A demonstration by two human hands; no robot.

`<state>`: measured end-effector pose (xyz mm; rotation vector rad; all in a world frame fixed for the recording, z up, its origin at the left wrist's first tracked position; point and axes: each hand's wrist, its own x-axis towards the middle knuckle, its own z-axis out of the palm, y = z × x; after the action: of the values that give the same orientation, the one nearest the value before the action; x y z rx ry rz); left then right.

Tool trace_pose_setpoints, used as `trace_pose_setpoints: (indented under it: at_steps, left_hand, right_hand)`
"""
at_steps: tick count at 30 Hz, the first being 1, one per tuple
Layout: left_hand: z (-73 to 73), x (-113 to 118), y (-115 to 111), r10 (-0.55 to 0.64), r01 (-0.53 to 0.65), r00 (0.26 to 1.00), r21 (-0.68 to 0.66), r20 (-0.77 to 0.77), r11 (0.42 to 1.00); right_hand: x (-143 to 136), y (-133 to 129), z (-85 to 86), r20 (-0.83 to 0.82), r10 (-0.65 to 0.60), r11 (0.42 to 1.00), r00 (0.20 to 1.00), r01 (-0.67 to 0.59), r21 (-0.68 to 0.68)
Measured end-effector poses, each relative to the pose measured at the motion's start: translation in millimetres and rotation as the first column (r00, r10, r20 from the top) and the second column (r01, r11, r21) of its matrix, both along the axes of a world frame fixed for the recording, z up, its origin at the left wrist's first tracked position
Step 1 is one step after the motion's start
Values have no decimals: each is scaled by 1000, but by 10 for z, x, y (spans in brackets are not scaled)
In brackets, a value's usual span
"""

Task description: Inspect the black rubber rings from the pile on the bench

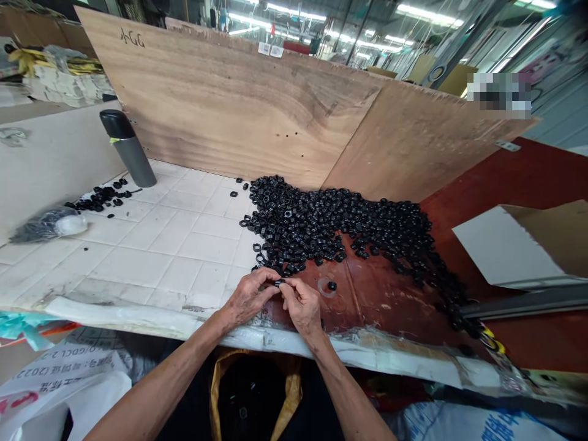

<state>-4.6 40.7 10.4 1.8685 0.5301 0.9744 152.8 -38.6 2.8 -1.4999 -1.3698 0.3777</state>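
Note:
My left hand (250, 296) and my right hand (303, 306) meet near the table's front edge. Between their fingertips is a small black plastic part (278, 282), pinched from both sides; the fingers cover most of it. Just beyond them spreads a large heap of black ring-shaped plastic parts (312, 220), many looking like hexagonal nuts. One loose black piece (332, 286) lies to the right of my right hand, beside a clear ring (324, 288). Below the edge, between my forearms, an open yellow-rimmed bag (215, 392) holds dark contents that are hard to make out.
A grey flask (133, 156) stands at the back left, near scattered black pieces (103, 197) and a plastic bag (50, 225). A plywood board (220, 92) closes off the back. An open cardboard box (509, 251) sits at the right, above a metal bar (528, 301).

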Motion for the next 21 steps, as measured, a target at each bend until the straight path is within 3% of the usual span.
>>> trace_pose_setpoints:
  at_steps: [3, 8, 13, 21]
  left_hand:
    - [0, 6, 4, 10, -9, 1000, 22, -16, 1000]
    - [23, 6, -2, 12, -12, 1000, -15, 7, 1000]
    - [115, -62, -66, -41, 41, 999, -14, -3, 999]
    - [192, -222, -527, -37, 34, 999, -171, -12, 985]
  right_hand:
    - [-6, 21, -19, 87, -34, 999, 996, 34, 7]
    - [-14, -29, 23, -29, 24, 998, 999, -23, 58]
    - [-30, -136, 100, 27, 24, 1000, 999, -25, 10]
    - [-223, -591, 236, -4, 27, 1000, 1000, -27, 9]
